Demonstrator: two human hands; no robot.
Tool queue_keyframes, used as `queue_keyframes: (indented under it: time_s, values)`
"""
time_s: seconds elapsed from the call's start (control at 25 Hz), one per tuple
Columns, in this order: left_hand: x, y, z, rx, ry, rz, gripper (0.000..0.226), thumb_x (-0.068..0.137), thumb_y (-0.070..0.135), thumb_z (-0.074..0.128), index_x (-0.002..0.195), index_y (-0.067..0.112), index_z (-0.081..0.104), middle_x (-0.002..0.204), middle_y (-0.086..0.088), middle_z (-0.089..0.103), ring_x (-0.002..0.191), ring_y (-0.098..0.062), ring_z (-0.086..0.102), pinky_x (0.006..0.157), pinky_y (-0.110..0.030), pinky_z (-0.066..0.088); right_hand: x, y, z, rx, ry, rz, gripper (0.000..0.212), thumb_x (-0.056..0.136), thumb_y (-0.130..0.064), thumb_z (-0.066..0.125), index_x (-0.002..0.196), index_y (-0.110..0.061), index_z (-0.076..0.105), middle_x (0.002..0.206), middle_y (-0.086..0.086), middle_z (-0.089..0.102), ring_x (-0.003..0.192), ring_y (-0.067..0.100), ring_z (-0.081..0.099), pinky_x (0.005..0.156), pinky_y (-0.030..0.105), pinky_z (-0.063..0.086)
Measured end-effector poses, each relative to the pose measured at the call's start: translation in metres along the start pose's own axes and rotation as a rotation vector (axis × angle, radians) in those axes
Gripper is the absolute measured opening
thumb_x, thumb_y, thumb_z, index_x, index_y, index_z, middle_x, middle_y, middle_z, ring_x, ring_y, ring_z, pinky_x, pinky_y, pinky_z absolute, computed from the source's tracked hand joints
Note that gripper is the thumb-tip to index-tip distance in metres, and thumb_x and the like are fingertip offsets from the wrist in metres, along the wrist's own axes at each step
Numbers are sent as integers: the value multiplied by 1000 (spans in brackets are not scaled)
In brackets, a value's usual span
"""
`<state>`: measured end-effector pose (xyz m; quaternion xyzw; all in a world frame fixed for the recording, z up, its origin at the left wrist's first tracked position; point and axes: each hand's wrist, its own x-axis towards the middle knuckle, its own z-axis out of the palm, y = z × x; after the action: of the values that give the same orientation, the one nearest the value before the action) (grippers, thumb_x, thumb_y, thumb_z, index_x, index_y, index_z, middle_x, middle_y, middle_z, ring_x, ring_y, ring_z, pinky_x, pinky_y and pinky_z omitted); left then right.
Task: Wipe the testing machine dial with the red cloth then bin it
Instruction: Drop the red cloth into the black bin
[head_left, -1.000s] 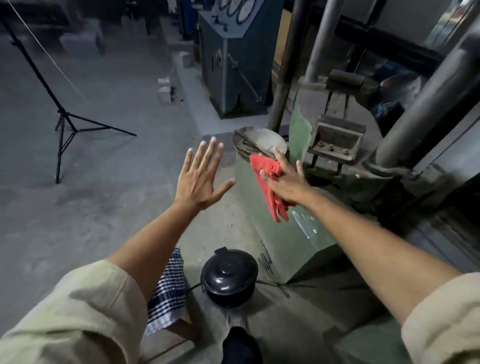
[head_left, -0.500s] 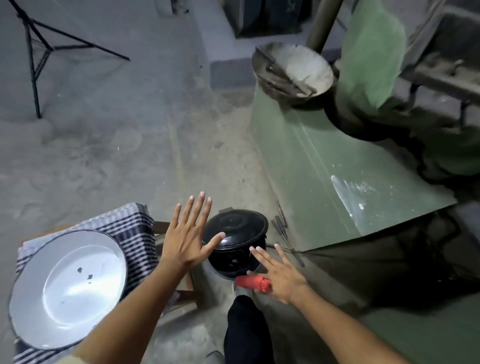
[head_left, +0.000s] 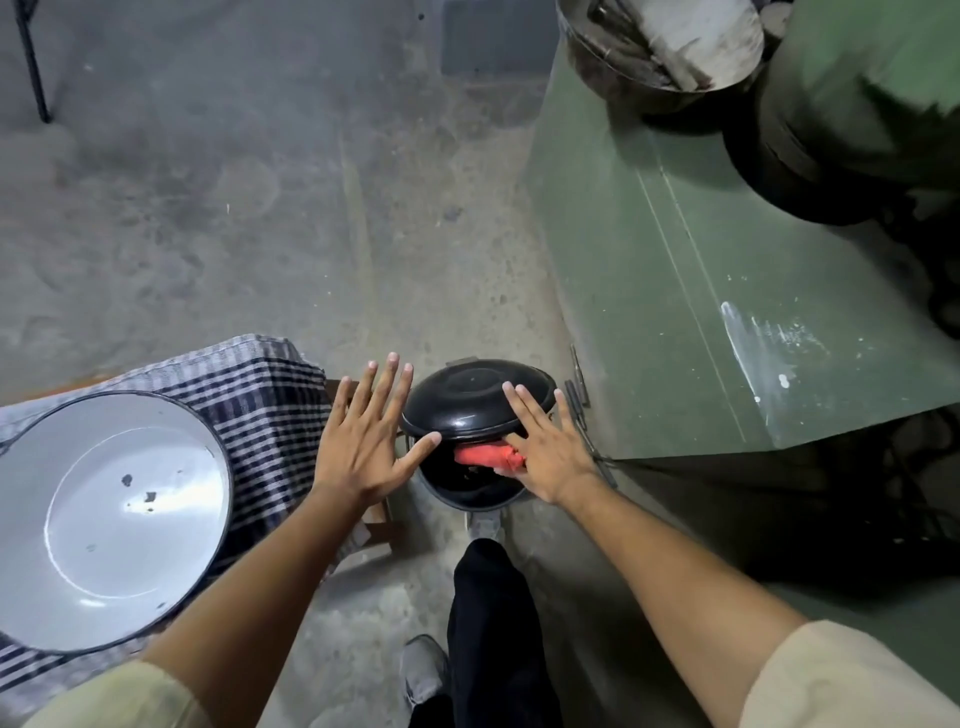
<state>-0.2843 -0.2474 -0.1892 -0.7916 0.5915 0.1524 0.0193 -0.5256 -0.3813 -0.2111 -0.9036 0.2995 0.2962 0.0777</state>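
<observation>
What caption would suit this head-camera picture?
Right hand pushes the red cloth into the open black pedal bin, left hand spread beside its raised lid.

One view only — a wide-angle camera on the person's head, tipped steeply down at the concrete floor (head_left: 218, 218). It sits close over both forearms, with a leg and shoe at the bottom edge. The frame bows at its sides — a white basin (head_left: 78, 519) lower left, green machine base (head_left: 675, 312) upper right.
</observation>
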Motion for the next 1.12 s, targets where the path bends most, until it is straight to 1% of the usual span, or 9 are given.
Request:
queue_keyframes:
  time_s: [0.08, 0.16, 0.24, 0.44, 0.6, 0.72, 0.84, 0.96, 1.12]
  values:
    - [5, 0, 0, -1, 1, -2, 99, 98, 83, 18, 174, 24, -5, 182, 0, -12, 169, -22, -11, 138, -51, 1, 8, 4, -10, -8, 7, 17, 73, 100, -76, 36, 153, -27, 49, 169, 9, -38, 159, 24, -29, 126, 68, -10]
    - [9, 0, 1, 11, -8, -4, 99, 98, 83, 16, 174, 24, -8, 181, -1, -15, 168, -22, -14, 138, -50, -3, 14, 6, -19, -11, 16, 14, 84, 96, -81, 37, 158, -25, 44, 170, 11, -37, 160, 25, -29, 126, 69, -7]
    - [11, -1, 1, -3, -6, -10, 99, 99, 83, 17, 173, 25, -9, 181, -1, -17, 168, -23, -15, 138, -49, -5, 19, 7, -26, -2, 20, 3, 90, 94, -83, 38, 162, -24, 38, 170, 12, -37, 160, 25, -28, 126, 69, -6]
    - [8, -5, 0, 11, -13, -9, 99, 98, 84, 15, 173, 26, -12, 181, 0, -19, 168, -22, -16, 137, -49, -7, 15, 11, -33, 74, -11, -27, 90, 94, -82, 41, 164, -25, 33, 173, 9, -32, 161, 23, -24, 127, 67, -4]
    - [7, -3, -13, 19, -10, -9, 99, 97, 85, 13, 172, 26, -14, 180, 0, -21, 167, -22, -18, 137, -47, -11, -1, 15, -45, 147, -58, -44, 86, 98, -82, 29, 167, -30, 26, 176, 3, -23, 163, 18, -17, 131, 59, -5]
    - [11, 3, -45, 15, 47, 4, 99, 98, 85, 15, 172, 25, -13, 180, 0, -20, 168, -23, -16, 137, -48, -9, -18, 20, -78, 172, 11, -33, 84, 99, -81, 23, 169, -34, 19, 178, -1, -15, 164, 17, -9, 131, 54, -4]
    - [8, 7, -93, 17, 133, 31, 99, 99, 84, 19, 173, 26, -12, 180, 1, -20, 169, -23, -14, 137, -49, -8, -44, 27, -122, 207, 128, 35, 90, 99, -80, 27, 170, -29, 8, 179, -2, -9, 165, 16, -5, 132, 54, 0]
    - [3, 14, -151, 35, 210, 52, 98, 98, 84, 15, 173, 25, -12, 180, 0, -19, 168, -24, -16, 137, -50, -8, -81, 36, -172, 193, 222, 123, 92, 100, -79, 25, 170, -25, -3, 178, -3, -11, 164, 15, -6, 132, 55, 2]
    - [-14, 39, -245, 45, 365, 94, 99, 98, 85, 17, 174, 25, -4, 182, 1, -10, 168, -23, -11, 137, -49, -6, -150, 44, -247, 204, 403, 234, 96, 98, -82, 24, 169, -27, -9, 178, -5, -14, 164, 14, -7, 132, 55, 0]
